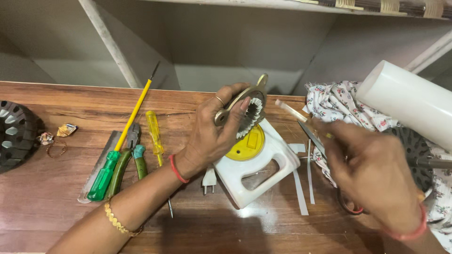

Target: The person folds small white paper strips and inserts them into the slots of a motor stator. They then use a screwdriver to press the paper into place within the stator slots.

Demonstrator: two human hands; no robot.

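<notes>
My left hand [212,136] pinches a brass-coloured metal part [245,104] with a toothed ring above the white-and-yellow housing [256,164] at mid-desk [56,211]. My right hand [376,174] is pressed around scissors [313,137] near the desk's right edge.

On the wooden table [56,197], 2 screwdrivers [123,141] and pliers [134,157] lie left of the plastic appliance [263,169] (a plug [209,180] just beside it). Paper strips [301,193] lie right of it; the patterned cloth [339,106] sits further right, under the tube [409,101].
</notes>
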